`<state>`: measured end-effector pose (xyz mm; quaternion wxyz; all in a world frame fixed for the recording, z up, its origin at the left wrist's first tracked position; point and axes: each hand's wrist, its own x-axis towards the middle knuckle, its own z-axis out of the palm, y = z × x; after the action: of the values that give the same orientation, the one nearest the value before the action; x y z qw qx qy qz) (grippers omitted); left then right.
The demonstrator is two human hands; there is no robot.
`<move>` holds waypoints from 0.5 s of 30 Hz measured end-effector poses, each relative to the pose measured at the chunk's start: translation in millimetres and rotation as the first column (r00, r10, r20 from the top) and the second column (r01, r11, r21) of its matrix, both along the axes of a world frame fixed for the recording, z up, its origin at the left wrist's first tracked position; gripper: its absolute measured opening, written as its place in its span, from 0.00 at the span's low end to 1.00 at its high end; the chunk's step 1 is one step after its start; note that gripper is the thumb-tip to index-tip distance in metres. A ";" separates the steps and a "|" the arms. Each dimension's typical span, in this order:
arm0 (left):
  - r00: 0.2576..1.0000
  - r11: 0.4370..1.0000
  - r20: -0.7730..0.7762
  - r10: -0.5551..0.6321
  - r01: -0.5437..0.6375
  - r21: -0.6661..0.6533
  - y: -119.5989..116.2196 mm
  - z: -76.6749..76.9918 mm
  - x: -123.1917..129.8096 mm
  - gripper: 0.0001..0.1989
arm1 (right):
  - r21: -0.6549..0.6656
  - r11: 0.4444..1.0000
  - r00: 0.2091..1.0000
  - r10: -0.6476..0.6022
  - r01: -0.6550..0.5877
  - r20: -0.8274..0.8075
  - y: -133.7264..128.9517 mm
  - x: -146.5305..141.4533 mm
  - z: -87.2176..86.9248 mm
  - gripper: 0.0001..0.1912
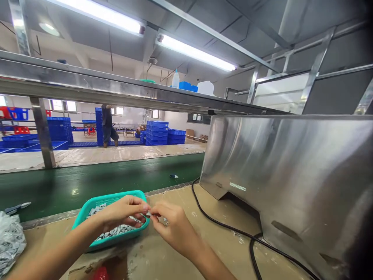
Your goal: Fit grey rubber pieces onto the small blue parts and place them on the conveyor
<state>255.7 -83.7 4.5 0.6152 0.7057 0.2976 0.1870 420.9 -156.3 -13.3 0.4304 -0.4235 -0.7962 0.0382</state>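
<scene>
My left hand [126, 212] and my right hand [171, 221] meet in front of me, thumbs and fingertips pinched together. Between them is a small pale grey piece [148, 213], mostly covered by the fingers, so its exact kind cannot be made out. Just beneath my left hand stands a teal plastic basket [115, 242] holding many small grey pieces [118, 230]. My right hand is beside the basket's right rim, over the brown tabletop [171, 252].
A large stainless steel housing [279, 175] fills the right side, with a black cable [215, 222] before it. Beyond runs a green conveyor belt [110, 181] carrying small dark-and-white parts [174, 176]. A clear plastic bag [11, 243] lies left. Overhead is a metal shelf [122, 88]. A person [107, 124] stands far back.
</scene>
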 end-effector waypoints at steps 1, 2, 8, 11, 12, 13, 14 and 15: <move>0.996 0.992 -0.088 -0.008 0.020 0.128 9.1 2.7 9.3 0.18 | -0.047 0.999 0.996 -0.011 0.006 -0.090 -0.6 6.8 -6.2 0.10; 0.986 0.967 -0.168 0.020 0.023 0.254 20.7 4.3 20.5 0.20 | -0.107 0.994 0.981 -0.021 0.001 -0.190 -0.6 12.6 -13.8 0.10; 0.885 0.741 -0.359 0.295 0.026 0.671 107.9 -13.5 119.7 0.19 | -0.331 0.923 0.857 -0.004 -0.194 -0.515 5.5 23.4 -67.5 0.14; 0.819 0.659 -0.442 0.366 0.107 0.745 136.1 -31.5 170.7 0.18 | -0.375 0.878 0.854 0.070 -0.299 -0.516 13.2 27.7 -84.6 0.15; 0.796 0.641 -0.465 0.387 0.130 0.757 142.6 -36.8 185.0 0.19 | -0.397 0.863 0.863 0.084 -0.313 -0.498 16.7 31.6 -88.2 0.14; 0.775 0.628 -0.484 0.405 0.149 0.764 148.1 -41.5 197.3 0.20 | -0.418 0.851 0.876 0.092 -0.316 -0.474 20.4 36.5 -91.0 0.12; 0.756 0.621 -0.503 0.420 0.165 0.766 152.9 -45.4 207.4 0.20 | -0.432 0.847 0.889 0.096 -0.309 -0.447 24.0 42.2 -93.0 0.09; 0.737 0.619 -0.521 0.431 0.178 0.765 157.0 -48.5 215.2 0.20 | -0.437 0.849 0.903 0.099 -0.296 -0.419 27.1 47.9 -94.1 0.07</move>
<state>470.9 73.4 -44.0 0.0860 0.8914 0.4378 0.0793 468.9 -129.2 -107.4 0.4486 -0.4170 -0.7010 0.3653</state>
